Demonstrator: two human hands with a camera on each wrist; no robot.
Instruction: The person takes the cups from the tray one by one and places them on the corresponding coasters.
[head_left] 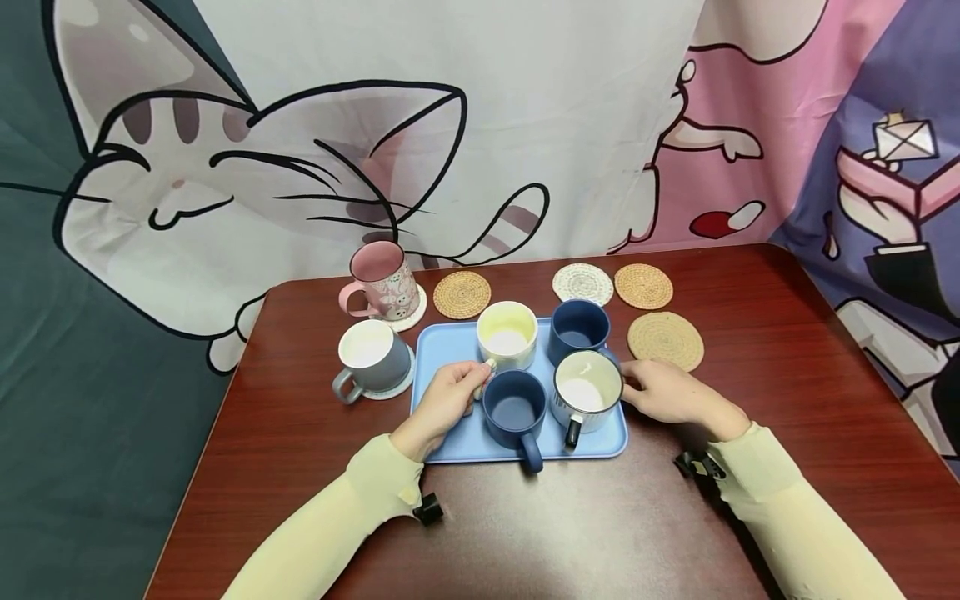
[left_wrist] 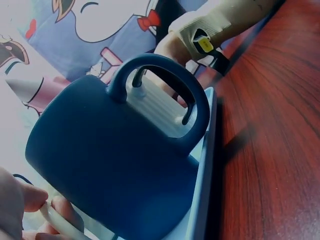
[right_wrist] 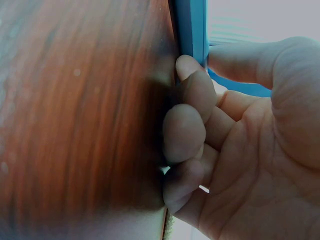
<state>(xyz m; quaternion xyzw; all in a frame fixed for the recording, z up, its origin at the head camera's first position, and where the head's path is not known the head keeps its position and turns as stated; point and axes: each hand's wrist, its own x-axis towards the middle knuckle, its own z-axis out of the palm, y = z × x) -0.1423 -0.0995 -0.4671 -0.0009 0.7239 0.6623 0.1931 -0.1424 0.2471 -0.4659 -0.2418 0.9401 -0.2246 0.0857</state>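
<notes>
My left hand [head_left: 448, 402] pinches the handle of the cream mug with the yellow inside [head_left: 507, 333], over the left part of the blue tray [head_left: 461, 448]. A dark blue mug [left_wrist: 110, 155] stands close beside it, its handle toward the front. My right hand [head_left: 663, 392] holds the tray's right edge; in the right wrist view, thumb and fingers of the hand [right_wrist: 235, 125] pinch the blue rim [right_wrist: 192, 30]. Near those fingers stands a white enamel mug [head_left: 587, 385] with a black handle, and behind it another dark blue mug [head_left: 579, 325].
Left of the tray, a grey mug [head_left: 372, 360] and a pink mug [head_left: 384, 283] stand on coasters. Behind and right of the tray lie a woven coaster [head_left: 462, 294], a white coaster [head_left: 582, 284] and two tan coasters [head_left: 643, 286]. A printed curtain [head_left: 585, 125] hangs behind the table.
</notes>
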